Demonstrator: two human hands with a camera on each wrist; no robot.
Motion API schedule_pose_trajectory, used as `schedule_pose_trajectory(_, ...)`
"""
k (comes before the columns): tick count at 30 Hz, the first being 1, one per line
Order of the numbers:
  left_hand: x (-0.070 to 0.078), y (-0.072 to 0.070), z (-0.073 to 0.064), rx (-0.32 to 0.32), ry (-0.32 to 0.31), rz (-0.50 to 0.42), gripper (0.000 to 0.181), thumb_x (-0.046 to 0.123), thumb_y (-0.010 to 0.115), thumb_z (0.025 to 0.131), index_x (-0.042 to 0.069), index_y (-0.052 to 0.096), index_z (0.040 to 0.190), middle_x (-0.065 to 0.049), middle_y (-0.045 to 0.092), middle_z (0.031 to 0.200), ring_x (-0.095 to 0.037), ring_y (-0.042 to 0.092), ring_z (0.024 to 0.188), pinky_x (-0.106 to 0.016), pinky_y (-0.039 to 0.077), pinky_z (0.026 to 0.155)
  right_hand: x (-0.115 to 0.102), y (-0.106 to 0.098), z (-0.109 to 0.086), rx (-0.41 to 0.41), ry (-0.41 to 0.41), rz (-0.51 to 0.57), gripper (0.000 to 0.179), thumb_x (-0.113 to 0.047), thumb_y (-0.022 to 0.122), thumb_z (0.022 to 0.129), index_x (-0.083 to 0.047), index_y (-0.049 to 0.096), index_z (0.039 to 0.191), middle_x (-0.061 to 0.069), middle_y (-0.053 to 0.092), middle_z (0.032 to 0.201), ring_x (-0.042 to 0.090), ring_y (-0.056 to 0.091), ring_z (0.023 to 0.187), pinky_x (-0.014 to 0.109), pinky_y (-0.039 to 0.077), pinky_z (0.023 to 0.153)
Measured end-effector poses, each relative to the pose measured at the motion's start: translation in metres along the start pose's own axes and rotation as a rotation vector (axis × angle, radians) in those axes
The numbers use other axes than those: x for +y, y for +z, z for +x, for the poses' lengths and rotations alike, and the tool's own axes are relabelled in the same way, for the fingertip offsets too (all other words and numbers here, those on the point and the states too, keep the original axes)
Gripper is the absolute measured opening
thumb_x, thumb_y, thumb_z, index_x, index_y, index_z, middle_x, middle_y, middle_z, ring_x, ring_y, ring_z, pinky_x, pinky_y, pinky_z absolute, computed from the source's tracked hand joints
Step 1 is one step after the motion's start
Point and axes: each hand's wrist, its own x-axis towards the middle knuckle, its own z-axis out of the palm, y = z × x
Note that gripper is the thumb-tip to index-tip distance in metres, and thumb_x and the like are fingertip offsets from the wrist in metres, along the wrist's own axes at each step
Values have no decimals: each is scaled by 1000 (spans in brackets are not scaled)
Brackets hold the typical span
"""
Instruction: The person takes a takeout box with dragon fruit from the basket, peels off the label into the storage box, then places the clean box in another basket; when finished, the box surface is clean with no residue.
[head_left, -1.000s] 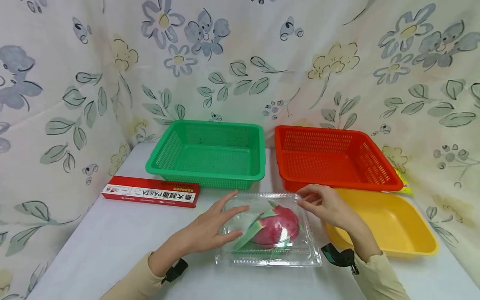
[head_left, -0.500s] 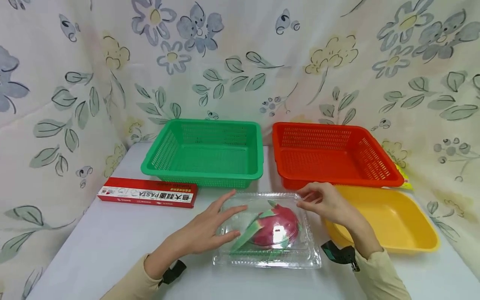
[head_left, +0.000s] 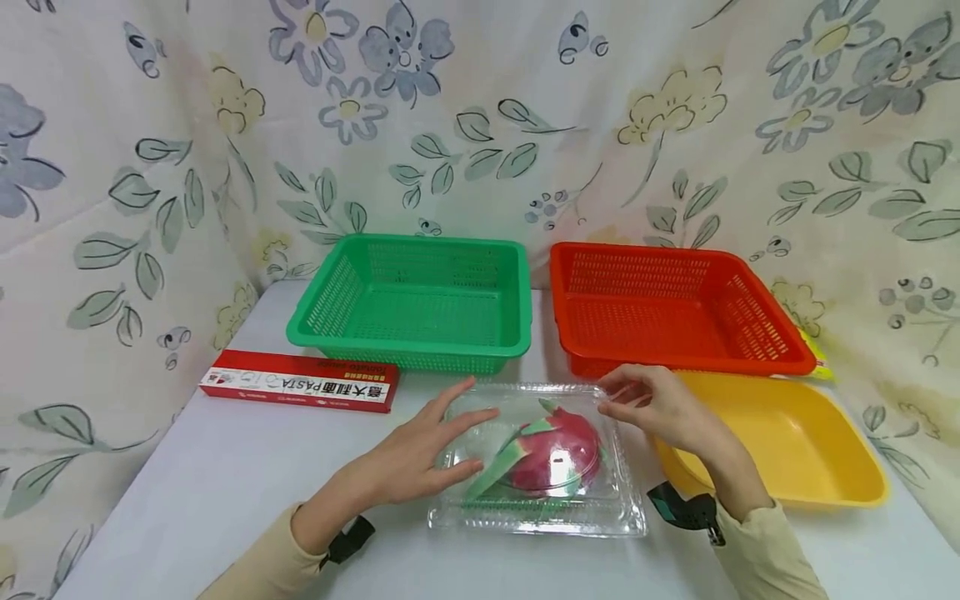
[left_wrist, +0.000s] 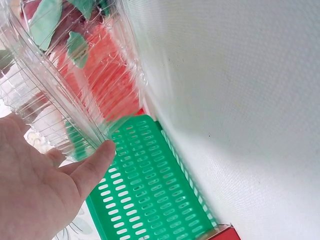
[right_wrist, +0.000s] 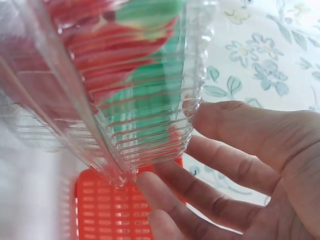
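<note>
A hinged clear plastic clamshell box lies on the white table with a red dragon fruit inside, its green scales showing through the lid. My left hand spreads straight fingers over the box's left side. In the left wrist view a fingertip rests at the ribbed plastic rim. At the far right corner, my right hand holds the box with bent fingers and thumb. The right wrist view shows the thumb at one edge of the ribbed wall and other fingers bent along it.
Behind the box stand a green basket and a red basket. A yellow tray sits by my right wrist. A red pasta box lies at the left, and a yellow packet shows behind the red basket. Floral cloth hangs behind.
Both hands and the box keep their places. Only the head view shifts slightly.
</note>
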Motion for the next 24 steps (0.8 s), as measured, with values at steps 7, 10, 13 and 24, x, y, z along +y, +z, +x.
schedule_pose_trajectory(7,0,0,-1,3,-11,-1,62,54,56,95,42,33,152,3,7,164,-30,28,144,-57,45,97,3,4,-6,15,5,2,36,-19,75,88,-1,67,118,8,69,109,24,65,95,26,55,76)
schedule_pose_trajectory(10,1,0,-1,11,2,-3,61,54,55,96,41,34,152,2,8,164,-32,29,143,-58,46,96,3,8,-11,71,-4,11,36,-16,75,88,0,67,119,13,67,112,27,62,96,26,55,76)
schedule_pose_trajectory(13,0,-1,0,19,16,4,61,55,54,96,39,35,152,0,8,164,-34,30,143,-57,47,95,4,14,-15,152,1,20,36,-13,76,86,0,67,118,16,64,114,30,60,97,25,55,74)
schedule_pose_trajectory(24,-1,3,-1,13,10,4,61,56,54,96,38,36,152,2,7,164,-32,28,144,-57,47,95,5,29,-24,214,56,101,38,-12,72,90,2,62,124,21,66,118,35,66,102,41,57,82)
